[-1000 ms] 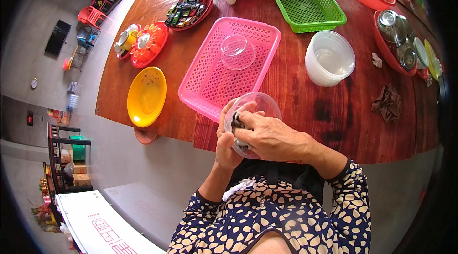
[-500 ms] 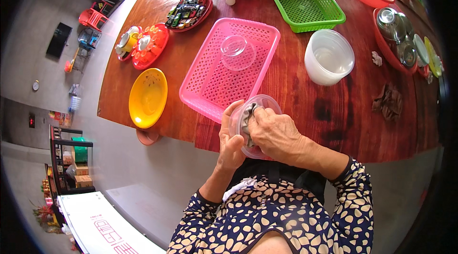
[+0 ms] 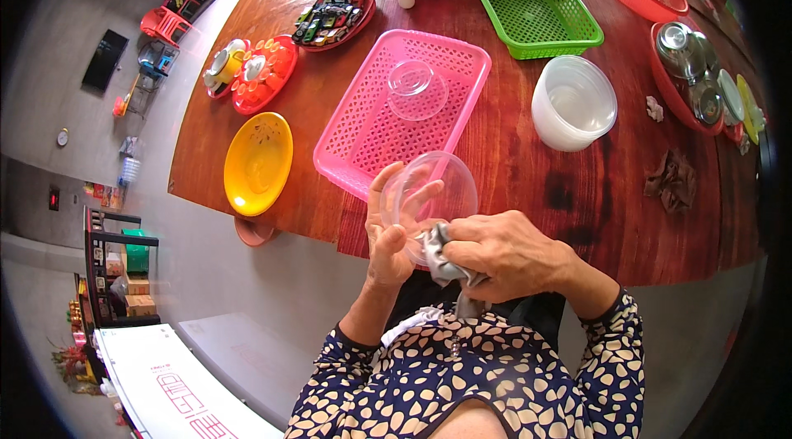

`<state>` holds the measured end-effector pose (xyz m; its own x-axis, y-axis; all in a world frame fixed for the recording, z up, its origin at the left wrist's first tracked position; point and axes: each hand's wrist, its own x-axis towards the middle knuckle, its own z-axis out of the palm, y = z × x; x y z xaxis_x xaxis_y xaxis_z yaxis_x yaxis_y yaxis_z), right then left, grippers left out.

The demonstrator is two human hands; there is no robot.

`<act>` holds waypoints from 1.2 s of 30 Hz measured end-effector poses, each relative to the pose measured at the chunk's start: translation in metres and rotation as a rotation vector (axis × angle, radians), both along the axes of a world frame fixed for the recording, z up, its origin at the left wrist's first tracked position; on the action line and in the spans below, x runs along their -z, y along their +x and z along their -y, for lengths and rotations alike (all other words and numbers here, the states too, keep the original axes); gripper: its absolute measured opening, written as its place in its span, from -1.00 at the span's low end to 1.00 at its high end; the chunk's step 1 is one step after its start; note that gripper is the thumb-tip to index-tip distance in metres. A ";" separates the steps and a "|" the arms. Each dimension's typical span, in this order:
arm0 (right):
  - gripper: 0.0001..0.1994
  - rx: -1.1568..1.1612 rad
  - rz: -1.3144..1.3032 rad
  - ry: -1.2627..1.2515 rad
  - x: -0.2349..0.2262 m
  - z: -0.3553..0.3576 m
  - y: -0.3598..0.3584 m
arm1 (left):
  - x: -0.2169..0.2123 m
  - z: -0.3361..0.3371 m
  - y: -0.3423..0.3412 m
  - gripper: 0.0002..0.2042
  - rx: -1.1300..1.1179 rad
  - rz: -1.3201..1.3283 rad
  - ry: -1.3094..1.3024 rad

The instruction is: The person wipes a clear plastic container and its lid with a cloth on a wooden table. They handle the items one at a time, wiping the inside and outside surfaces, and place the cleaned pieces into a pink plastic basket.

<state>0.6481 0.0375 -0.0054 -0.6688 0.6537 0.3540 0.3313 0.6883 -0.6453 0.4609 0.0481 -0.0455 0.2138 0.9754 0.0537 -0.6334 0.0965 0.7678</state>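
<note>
My left hand grips a clear plastic bowl by its side, thumb at the near rim and fingers showing through the wall. The bowl is tilted, its open mouth facing my right hand. That hand is closed on a crumpled grey cloth, which touches the bowl's near rim and hangs down below it. Just beyond the bowl lies a pink perforated basket, where another clear bowl rests upside down. A stack of clear plastic bowls stands on the table to the right.
On the reddish wooden table are a yellow oval dish, a red tray of cups, a plate of toy cars, a green basket, a brown crumpled cloth and a red basin of metal bowls.
My right hand has drawn the cloth out from inside the bowl to its near rim. The bowl, in my left hand, has tipped and its mouth shows more.
</note>
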 end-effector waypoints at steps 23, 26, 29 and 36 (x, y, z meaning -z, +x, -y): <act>-0.58 0.168 0.036 0.489 -0.027 -0.015 0.035 | -0.069 0.011 0.008 -0.52 -0.154 -1.354 0.916; -0.55 0.134 -0.073 0.484 -0.031 -0.019 0.033 | -0.064 0.008 0.010 -0.69 0.095 -1.400 0.768; -0.58 0.410 -0.451 0.432 -0.014 -0.017 0.038 | -0.055 0.006 0.017 -0.82 0.065 -0.942 0.506; -0.57 0.712 -0.168 0.485 0.010 0.019 -0.023 | 0.001 0.010 0.024 -0.68 0.131 -0.221 0.188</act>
<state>0.6254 0.0190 -0.0156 -0.0732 0.6480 0.7581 0.7138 0.5649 -0.4139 0.4846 0.0382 -0.0469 0.3630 0.9164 0.1687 -0.4409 0.0094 0.8975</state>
